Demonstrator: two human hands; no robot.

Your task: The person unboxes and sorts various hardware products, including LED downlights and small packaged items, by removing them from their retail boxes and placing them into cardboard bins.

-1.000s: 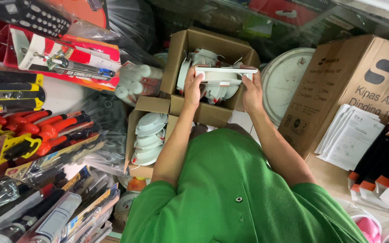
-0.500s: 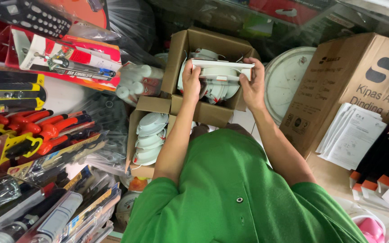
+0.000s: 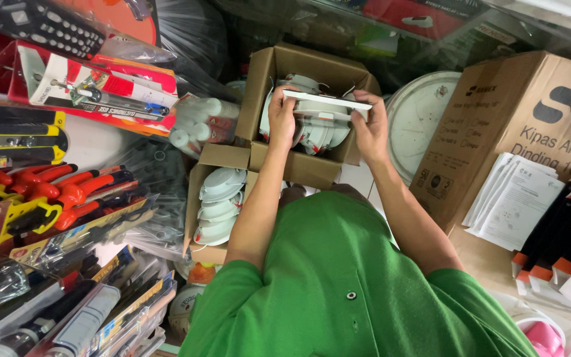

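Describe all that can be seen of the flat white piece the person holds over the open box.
The flat white panel is thin and square-edged, seen nearly edge-on, and looks like plastic or painted metal. It lies level above the open cardboard box of white lamp fittings. The left hand grips its left end and the right hand its right end.

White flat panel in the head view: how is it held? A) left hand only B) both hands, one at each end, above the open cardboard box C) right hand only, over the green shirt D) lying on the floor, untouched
B: the left hand and the right hand grip opposite ends of the white flat panel over the open cardboard box of white fixtures.
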